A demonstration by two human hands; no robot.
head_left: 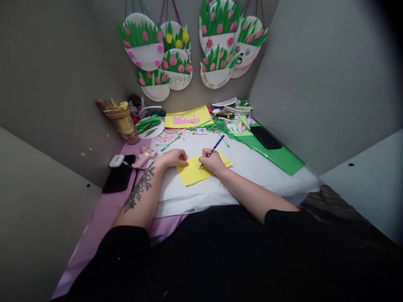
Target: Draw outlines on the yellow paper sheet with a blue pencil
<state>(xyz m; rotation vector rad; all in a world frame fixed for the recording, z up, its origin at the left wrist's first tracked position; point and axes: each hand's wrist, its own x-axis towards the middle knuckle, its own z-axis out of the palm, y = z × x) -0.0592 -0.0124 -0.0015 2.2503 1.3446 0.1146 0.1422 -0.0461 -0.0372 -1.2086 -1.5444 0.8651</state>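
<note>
My right hand is closed around a blue striped pencil, whose tip touches a small yellow sheet of paper. That sheet lies on a large white sheet. My left hand, fingers curled under, rests on the yellow paper's left edge and pins it down. A tattoo runs along my left forearm.
A black phone lies on green paper at the right. Green paper scraps, a second yellow sheet and a paper plate lie at the back. A cup, earbud case and black phone are left. Paper-plate flower crafts hang on the wall.
</note>
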